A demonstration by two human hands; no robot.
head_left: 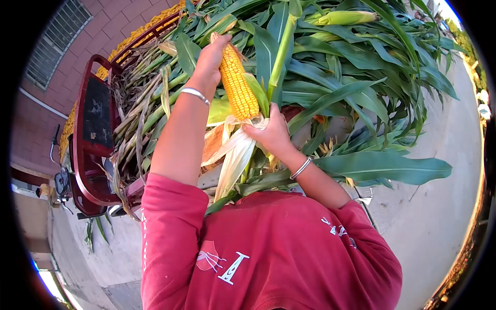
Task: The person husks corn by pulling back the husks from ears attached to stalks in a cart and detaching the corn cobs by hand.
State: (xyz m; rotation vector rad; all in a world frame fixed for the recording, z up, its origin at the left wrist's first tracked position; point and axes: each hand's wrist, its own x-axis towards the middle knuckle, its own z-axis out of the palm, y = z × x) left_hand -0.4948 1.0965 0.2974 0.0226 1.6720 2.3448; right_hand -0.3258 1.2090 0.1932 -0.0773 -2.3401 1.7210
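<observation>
A yellow ear of corn (238, 88) is tilted in front of me, its kernels bare along most of its length. My left hand (211, 61) is closed round the upper part, close to the tip. At the lower end, my right hand (271, 133) grips the base where the husk folds back. Pale husk leaves (236, 160) hang below that hand, and a green husk piece (257, 93) stands beside the cob. A thick green cornstalk (281, 54) rises just behind. The fingers of my right hand are partly hidden by husk.
Cut cornstalks with long leaves (356, 57) are heaped on a red-framed cart (82, 150). An ear in green husk (346, 18) lies on top. Yellow corn (150, 23) is piled behind the cart, along a brick wall (77, 62). Concrete ground (429, 206) runs along the right.
</observation>
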